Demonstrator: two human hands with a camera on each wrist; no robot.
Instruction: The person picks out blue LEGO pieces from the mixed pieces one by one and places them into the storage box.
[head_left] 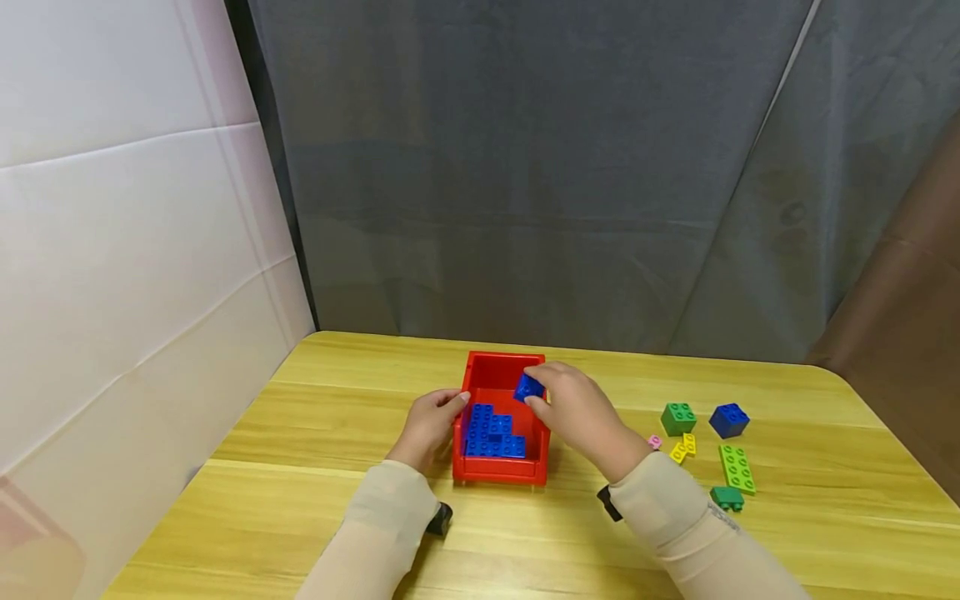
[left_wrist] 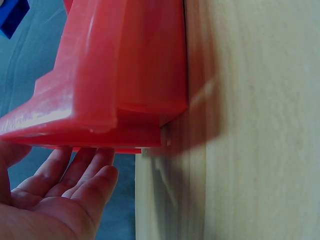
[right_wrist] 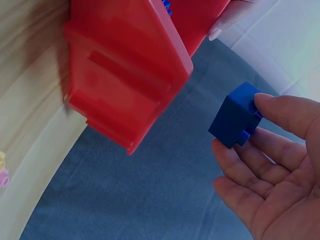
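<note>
Between the thumb and fingers of my right hand (head_left: 581,412) is a blue toy brick (head_left: 528,387), pinched above the red bin (head_left: 499,472). The right wrist view shows that brick (right_wrist: 235,115) tilted, studs toward the palm. My left hand (head_left: 427,425) grips the bin's left side, thumb at the rim. In the left wrist view, this hand's fingers (left_wrist: 82,172) are against the outer wall. Several blue bricks (head_left: 483,433) lie close together, studs up, in the near part of the bin.
To the right on the wooden table (head_left: 337,392) lie a green brick (head_left: 678,419), a blue brick (head_left: 729,420), small yellow bricks (head_left: 684,447), a pink piece (head_left: 655,442), a long lime brick (head_left: 737,469) and a dark green brick (head_left: 727,498). A grey curtain (head_left: 487,183) hangs behind.
</note>
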